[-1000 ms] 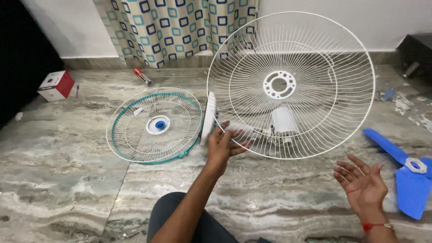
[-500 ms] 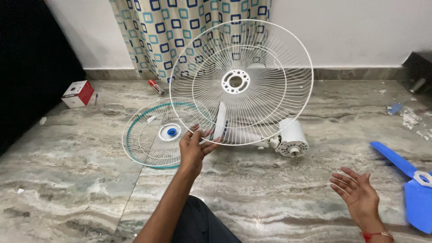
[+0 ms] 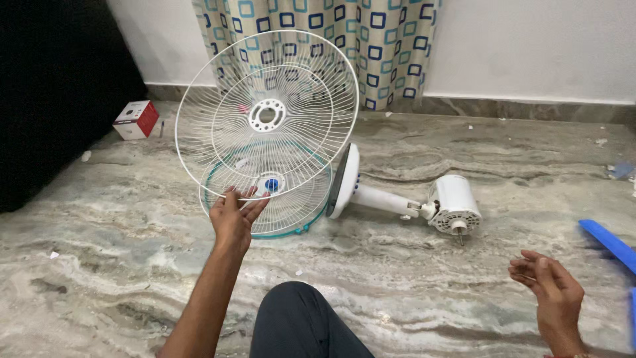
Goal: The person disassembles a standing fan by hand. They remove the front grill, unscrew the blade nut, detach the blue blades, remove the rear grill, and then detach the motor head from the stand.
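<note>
A white wire fan guard (image 3: pixel 267 114) with a white centre ring. Behind it, flat on the floor, a second guard (image 3: pixel 291 212), white wire with a teal rim and a blue centre cap. Right of that guard, a white fan base, neck and motor (image 3: pixel 454 204). The floor (image 3: pixel 411 285) is grey-brown veined marble. Far right of the motor, a blue fan blade (image 3: pixel 613 245). Behind the guards, a cream curtain (image 3: pixel 391 46) patterned with blue and teal squares; left of them, a red and white box (image 3: pixel 136 120).

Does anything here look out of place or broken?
The fan is in pieces: the motor unit lies on its side on the floor, one grille lies flat, the left hand holds the white grille.
</note>
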